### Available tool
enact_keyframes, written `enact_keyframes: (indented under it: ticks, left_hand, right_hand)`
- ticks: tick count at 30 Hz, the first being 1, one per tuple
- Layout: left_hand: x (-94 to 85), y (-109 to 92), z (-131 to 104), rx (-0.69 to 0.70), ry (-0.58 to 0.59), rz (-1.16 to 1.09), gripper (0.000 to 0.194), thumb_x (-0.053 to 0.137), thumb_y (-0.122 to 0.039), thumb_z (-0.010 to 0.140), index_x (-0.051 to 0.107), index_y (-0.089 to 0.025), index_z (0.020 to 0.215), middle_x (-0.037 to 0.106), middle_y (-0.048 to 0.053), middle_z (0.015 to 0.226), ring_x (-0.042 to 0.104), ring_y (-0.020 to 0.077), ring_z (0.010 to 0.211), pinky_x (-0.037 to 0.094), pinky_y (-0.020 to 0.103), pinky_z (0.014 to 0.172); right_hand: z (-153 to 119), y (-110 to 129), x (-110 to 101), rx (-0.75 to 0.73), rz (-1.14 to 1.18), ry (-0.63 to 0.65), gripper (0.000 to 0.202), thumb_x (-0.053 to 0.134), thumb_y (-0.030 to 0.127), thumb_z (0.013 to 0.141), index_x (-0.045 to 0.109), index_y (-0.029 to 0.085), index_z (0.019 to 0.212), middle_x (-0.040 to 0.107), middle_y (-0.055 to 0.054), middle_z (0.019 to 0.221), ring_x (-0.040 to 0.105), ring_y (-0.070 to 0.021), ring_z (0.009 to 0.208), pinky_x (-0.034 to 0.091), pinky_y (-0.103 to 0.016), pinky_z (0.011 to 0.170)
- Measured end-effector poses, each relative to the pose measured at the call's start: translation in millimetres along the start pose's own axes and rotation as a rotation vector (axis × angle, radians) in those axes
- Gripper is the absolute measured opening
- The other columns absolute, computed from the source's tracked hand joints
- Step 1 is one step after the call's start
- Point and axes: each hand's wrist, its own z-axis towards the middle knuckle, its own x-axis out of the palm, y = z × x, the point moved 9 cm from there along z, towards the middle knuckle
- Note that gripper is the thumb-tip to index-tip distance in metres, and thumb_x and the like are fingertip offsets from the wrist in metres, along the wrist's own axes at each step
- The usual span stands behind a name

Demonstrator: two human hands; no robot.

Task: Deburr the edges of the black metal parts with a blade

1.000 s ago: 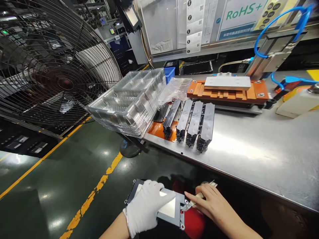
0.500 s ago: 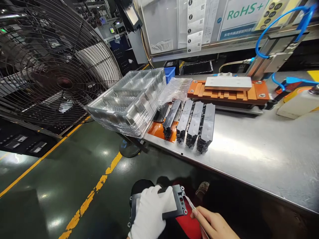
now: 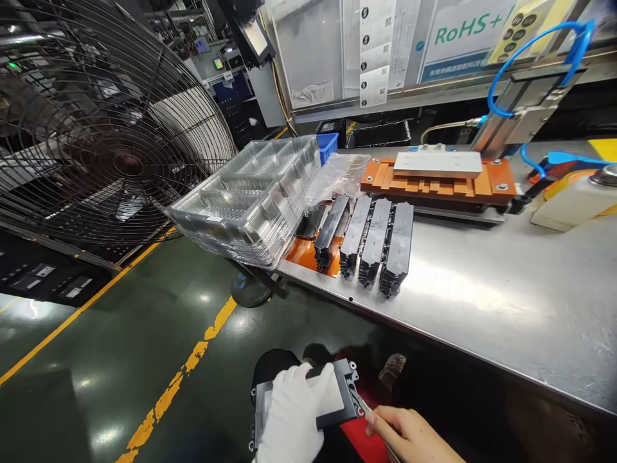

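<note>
At bottom centre, our gloved left hand (image 3: 292, 418) grips the plate (image 3: 332, 399) while our right hand (image 3: 409, 437) pinches a blade (image 3: 362, 406) at its edge, trimming; next needs steady scraping.

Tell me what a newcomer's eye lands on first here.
The big wire-guarded fan fills the upper left, beside a stack of clear plastic trays overhanging the steel table. At the bottom edge, the gloved left hand grips a dark flat frame part while the bare right hand holds a thin tool to its edge.
</note>
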Motion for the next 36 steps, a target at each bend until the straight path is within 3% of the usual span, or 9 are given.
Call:
enact_keyframes:
  ticks: [11, 14, 29, 33, 36]
  left_hand:
    - [1.6, 2.2, 0.4, -0.037, 0.064, -0.047, 0.078, 0.059, -0.019, 0.072, 0.04, -0.048, 0.141, 0.058, 0.008, 0.123, 0.056, 0.0345, 0.102, 0.045, 0.051, 0.085]
    - [2.5, 1.5, 0.2, -0.033, 0.074, -0.051, 0.077, 0.06, -0.02, 0.072, 0.039, -0.049, 0.141, 0.057, 0.007, 0.125, 0.055, 0.0354, 0.104, 0.044, 0.052, 0.085]
    - [1.6, -1.9, 0.8, -0.003, 0.035, -0.01, 0.081, 0.058, -0.016, 0.07, 0.038, -0.047, 0.142, 0.057, 0.008, 0.125, 0.056, 0.036, 0.103, 0.044, 0.051, 0.081]
    - [0.0, -0.3, 1.5, -0.008, 0.003, 0.0, 0.081, 0.058, -0.016, 0.07, 0.038, -0.048, 0.142, 0.058, 0.008, 0.123, 0.057, 0.0353, 0.101, 0.045, 0.05, 0.079]
    - [0.4, -1.9, 1.5, 0.011, -0.007, 0.005, 0.082, 0.059, -0.016, 0.069, 0.038, -0.047, 0.142, 0.057, 0.008, 0.124, 0.057, 0.0358, 0.102, 0.045, 0.05, 0.08]
  right_hand:
    - [8.8, -1.8, -1.3, -0.016, 0.038, -0.022, 0.08, 0.028, 0.088, 0.081, 0.063, 0.018, 0.09, 0.046, 0.004, 0.045, 0.041, -0.0113, 0.038, 0.031, -0.021, 0.039]
    - [9.7, -2.4, -0.9, -0.021, 0.025, -0.004, 0.077, 0.032, 0.088, 0.081, 0.063, 0.018, 0.088, 0.05, 0.003, 0.047, 0.043, -0.0115, 0.038, 0.031, -0.021, 0.039]
    - [3.5, 9.9, -2.3, -0.017, 0.042, 0.019, 0.076, 0.033, 0.086, 0.081, 0.064, 0.017, 0.087, 0.047, 0.004, 0.044, 0.041, -0.0118, 0.037, 0.031, -0.022, 0.039]
    - [5.0, 7.3, -9.0, -0.021, 0.032, -0.035, 0.074, 0.029, 0.083, 0.085, 0.062, 0.017, 0.088, 0.042, 0.006, 0.043, 0.037, -0.011, 0.037, 0.03, -0.021, 0.04]
    - [4.8, 8.7, -8.7, -0.039, 0.009, -0.02, 0.067, 0.035, 0.078, 0.087, 0.063, 0.017, 0.085, 0.048, 0.004, 0.045, 0.041, -0.0116, 0.038, 0.031, -0.022, 0.041]
